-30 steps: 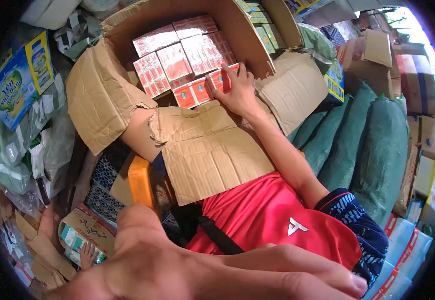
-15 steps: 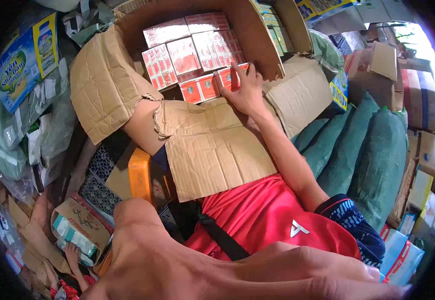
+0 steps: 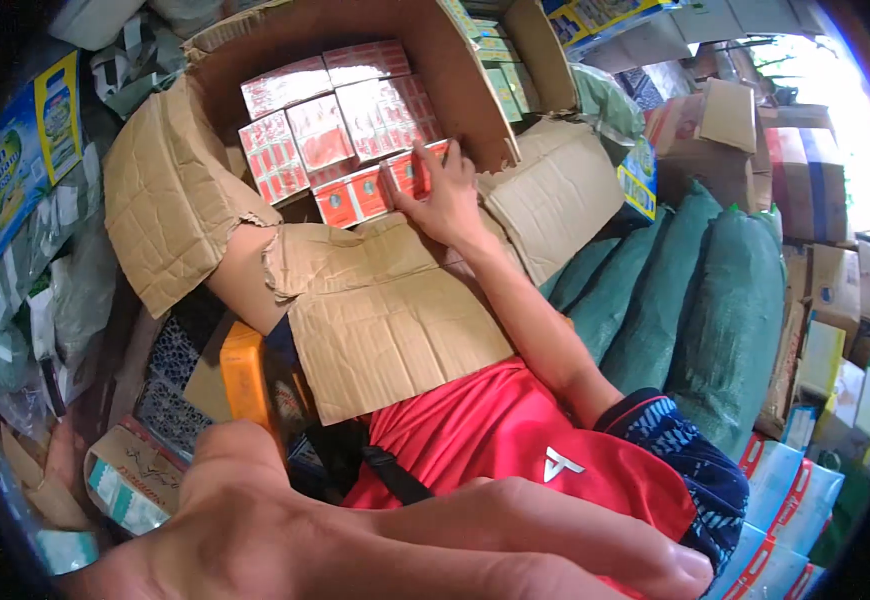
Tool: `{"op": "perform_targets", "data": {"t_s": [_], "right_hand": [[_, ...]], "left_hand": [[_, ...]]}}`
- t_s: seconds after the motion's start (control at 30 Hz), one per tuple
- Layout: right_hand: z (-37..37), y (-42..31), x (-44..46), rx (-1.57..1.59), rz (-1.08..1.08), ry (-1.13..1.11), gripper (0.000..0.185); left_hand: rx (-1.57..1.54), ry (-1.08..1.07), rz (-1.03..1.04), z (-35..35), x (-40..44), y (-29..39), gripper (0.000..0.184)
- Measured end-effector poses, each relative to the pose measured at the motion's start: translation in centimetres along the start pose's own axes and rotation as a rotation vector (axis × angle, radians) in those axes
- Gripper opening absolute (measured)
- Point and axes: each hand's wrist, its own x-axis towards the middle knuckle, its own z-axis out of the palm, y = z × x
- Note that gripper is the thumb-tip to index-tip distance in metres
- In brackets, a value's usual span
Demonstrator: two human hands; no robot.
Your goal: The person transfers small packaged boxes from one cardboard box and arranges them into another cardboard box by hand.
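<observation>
My right hand [image 3: 440,200] reaches into an open cardboard box [image 3: 395,290]. Its fingers are spread over the front row of red packs [image 3: 355,197], touching the one at the right end. Behind that row lie several larger shrink-wrapped red-and-white bundles [image 3: 375,115]. My left hand [image 3: 355,540] looms very large and close to the camera along the bottom. Its visible fingers stretch toward the right, and no object shows in them; part of this hand is cut off by the frame.
A second carton with green and yellow packs [image 3: 505,70] adjoins the box. Long green sacks [image 3: 725,320] lie to the right, with stacked cartons [image 3: 800,180] beyond. An orange plastic piece [image 3: 245,375] and a carton with teal-and-white packs [image 3: 135,480] are at lower left.
The view has shifted, so the box and its surroundings appear farther left. My right hand stays on the front row. Another person's hand at lower left no longer shows.
</observation>
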Motion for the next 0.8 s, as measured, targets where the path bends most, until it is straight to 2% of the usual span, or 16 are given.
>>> {"op": "perform_targets", "data": {"t_s": [0.07,0.1,0.2,0.27,0.33,0.37,0.43,0.6,0.67,0.7,0.8], "right_hand": [[-0.2,0.8,-0.3,0.032,-0.091,0.0,0.074],[-2.9,-0.7,-0.4,-0.031,-0.148,-0.089,0.062],[-8.6,-2.3,0.5,0.754,-0.104,-0.35,0.051],[-12.6,-2.7,2.1,1.001,0.006,-0.169,0.042],[-14.0,0.4,5.4,1.288,0.049,0.111,0.037],[-14.0,2.0,7.3,1.303,0.071,0.246,0.039],[-13.3,6.2,11.4,1.263,0.184,0.32,0.041],[-8.1,14.1,19.2,0.645,0.334,-0.038,0.061],[-4.6,16.7,21.7,0.494,0.464,-0.058,0.086],[-4.2,14.7,20.6,0.56,0.524,-0.023,0.094],[1.2,18.4,23.1,1.156,0.581,-0.538,0.087]], "left_hand": [[0.056,-0.04,0.03,0.3,0.0,0.0,0.054],[0.086,-0.045,0.044,0.5,0.0,0.1,0.054],[0.143,-0.045,0.079,1.6,0.2,0.0,0.052],[0.163,-0.038,0.114,2.4,0.7,-0.6,0.051],[0.188,-0.024,0.149,3.3,1.1,-0.8,0.05],[0.196,-0.016,0.158,3.8,1.4,-1.0,0.049],[0.218,0.005,0.179,4.3,1.8,-1.2,0.048],[0.255,0.02,0.166,3.7,2.2,-1.8,0.046],[0.273,0.024,0.155,3.2,2.2,-2.1,0.044],[0.28,0.03,0.151,2.8,2.0,-2.3,0.044],[0.293,0.043,0.132,1.8,1.9,-2.8,0.042]]}}
